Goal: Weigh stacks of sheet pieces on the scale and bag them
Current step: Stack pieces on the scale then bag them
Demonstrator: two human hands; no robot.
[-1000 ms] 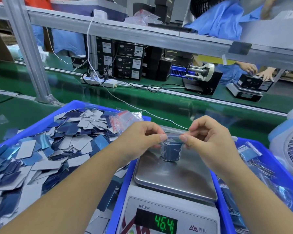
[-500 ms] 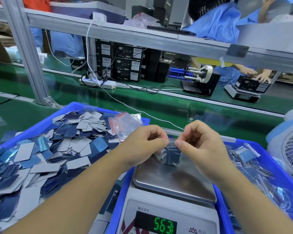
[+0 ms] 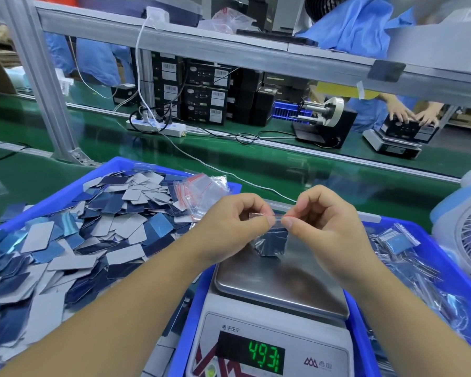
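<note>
Pinching the zip strip of the small bag (image 3: pixel 271 239) with left hand (image 3: pixel 230 227) and right hand (image 3: pixel 325 227), thumbs nearly touching; stack inside, bag bottom resting on the scale (image 3: pixel 280 284). Best press along the seal evenly, without leaning on the pan. Loose sheet pieces (image 3: pixel 65 240) fill the left blue bin (image 3: pixel 114 164); green conveyor (image 3: pixel 229 164) beyond.

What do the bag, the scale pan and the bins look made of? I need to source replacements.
Bag: thin clear plastic film, glossy and crinkled, with a red zip strip. Pan: likely stainless steel, brushed grey with soft reflections. Bins: probably moulded rigid plastic, uniformly blue, slightly shiny.
</note>
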